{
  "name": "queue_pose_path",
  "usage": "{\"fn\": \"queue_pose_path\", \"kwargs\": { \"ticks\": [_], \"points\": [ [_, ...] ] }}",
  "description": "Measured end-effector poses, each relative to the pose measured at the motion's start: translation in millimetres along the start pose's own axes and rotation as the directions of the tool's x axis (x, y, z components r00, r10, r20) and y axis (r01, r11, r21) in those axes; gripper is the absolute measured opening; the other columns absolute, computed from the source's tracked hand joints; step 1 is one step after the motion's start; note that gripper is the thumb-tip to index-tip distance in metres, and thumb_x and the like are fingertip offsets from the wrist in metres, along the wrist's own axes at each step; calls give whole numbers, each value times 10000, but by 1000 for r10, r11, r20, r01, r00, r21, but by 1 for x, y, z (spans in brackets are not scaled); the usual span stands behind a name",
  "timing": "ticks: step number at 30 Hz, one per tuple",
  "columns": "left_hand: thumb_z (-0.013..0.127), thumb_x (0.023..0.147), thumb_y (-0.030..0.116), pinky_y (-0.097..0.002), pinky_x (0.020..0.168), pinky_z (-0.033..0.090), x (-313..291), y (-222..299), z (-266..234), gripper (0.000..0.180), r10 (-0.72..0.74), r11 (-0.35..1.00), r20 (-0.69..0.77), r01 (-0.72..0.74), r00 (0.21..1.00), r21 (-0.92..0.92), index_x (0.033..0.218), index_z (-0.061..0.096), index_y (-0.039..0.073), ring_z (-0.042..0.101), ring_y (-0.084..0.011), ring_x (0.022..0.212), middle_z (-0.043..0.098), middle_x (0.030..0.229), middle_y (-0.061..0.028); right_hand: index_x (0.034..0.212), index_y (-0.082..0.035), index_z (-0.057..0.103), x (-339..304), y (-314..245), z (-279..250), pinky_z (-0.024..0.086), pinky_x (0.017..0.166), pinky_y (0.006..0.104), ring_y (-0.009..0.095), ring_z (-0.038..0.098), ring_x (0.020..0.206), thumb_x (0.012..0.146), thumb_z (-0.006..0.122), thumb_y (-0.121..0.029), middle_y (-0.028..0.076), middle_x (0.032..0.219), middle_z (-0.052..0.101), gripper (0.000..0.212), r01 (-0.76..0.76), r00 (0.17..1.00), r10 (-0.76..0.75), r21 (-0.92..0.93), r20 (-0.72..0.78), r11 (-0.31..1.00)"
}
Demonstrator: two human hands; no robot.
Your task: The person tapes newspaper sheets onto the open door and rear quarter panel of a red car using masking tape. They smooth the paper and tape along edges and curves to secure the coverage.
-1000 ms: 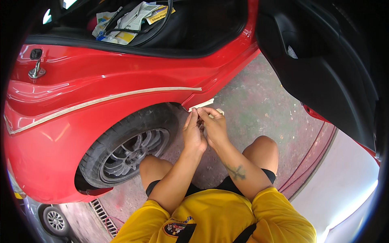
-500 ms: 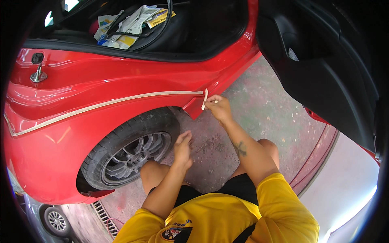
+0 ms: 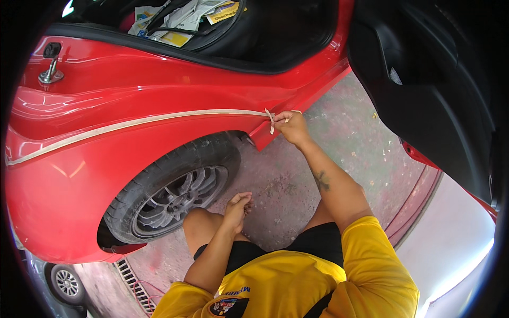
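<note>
The left hand [image 3: 238,210] is held near the left knee [image 3: 200,222], fingers curled; whether anything is gripped cannot be told. Beyond, a short tape strip [image 3: 272,126] is pinched in the right hand [image 3: 291,129], against the long tape's end [image 3: 260,112] on the red car [image 3: 69,206].

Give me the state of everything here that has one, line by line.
Long tape: stuck along the red panel
Short tape: pinched, at the long tape's right end
Right hand: pinching the short tape
Left hand: loosely curled, nothing visible in it
Door: open
Papers: loosely heaped
</note>
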State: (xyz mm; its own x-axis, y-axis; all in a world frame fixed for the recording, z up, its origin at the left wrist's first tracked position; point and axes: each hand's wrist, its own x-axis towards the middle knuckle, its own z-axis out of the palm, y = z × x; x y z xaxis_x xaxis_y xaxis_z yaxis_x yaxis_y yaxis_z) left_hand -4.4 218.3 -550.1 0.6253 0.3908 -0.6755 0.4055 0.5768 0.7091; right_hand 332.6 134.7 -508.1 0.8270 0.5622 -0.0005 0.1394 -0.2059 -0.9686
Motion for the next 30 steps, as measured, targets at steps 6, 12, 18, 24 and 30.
{"fn": "queue_pose_path", "kwargs": {
  "ticks": [6,12,18,24,30],
  "points": [
    [667,1063,202,-265,782,505,14,-4,-8,213,-7,1000,47,6,999,22,1252,701,108,654,-124,939,697,1080,-19,1063,11,818,-2,-14,-6,520,691,267,86,658,754,898,795,-57,31,858,759,179,-99,995,97,117,29,988],
    [646,1072,193,-282,804,513,17,0,-8,205,-26,997,47,23,999,70,1260,683,119,649,-136,962,680,1113,-17,1083,11,816,-15,-20,2,509,682,274,90,647,752,906,791,-47,22,862,742,188,-122,992,124,64,-21,990],
    [653,1068,197,-287,827,509,12,2,-5,222,-24,995,73,17,997,94,1274,679,118,649,-150,993,679,1137,-27,1100,18,808,-6,-4,4,512,692,277,100,648,759,933,785,-46,34,861,745,181,-83,997,83,75,10,994],
    [656,1059,187,-289,847,503,12,1,-4,231,-15,995,87,6,996,102,1279,681,122,647,-152,1017,684,1141,-31,1105,16,811,-6,-11,5,513,704,277,108,653,772,941,781,-41,54,881,762,176,-153,988,151,96,33,984],
    [651,1047,161,-286,841,506,13,0,-2,233,-10,995,97,1,995,97,1274,688,125,656,-145,991,698,1127,-29,1096,12,820,-8,-24,5,520,704,283,107,667,768,925,790,-38,54,875,775,181,-155,988,153,70,27,985]
  ]
}}
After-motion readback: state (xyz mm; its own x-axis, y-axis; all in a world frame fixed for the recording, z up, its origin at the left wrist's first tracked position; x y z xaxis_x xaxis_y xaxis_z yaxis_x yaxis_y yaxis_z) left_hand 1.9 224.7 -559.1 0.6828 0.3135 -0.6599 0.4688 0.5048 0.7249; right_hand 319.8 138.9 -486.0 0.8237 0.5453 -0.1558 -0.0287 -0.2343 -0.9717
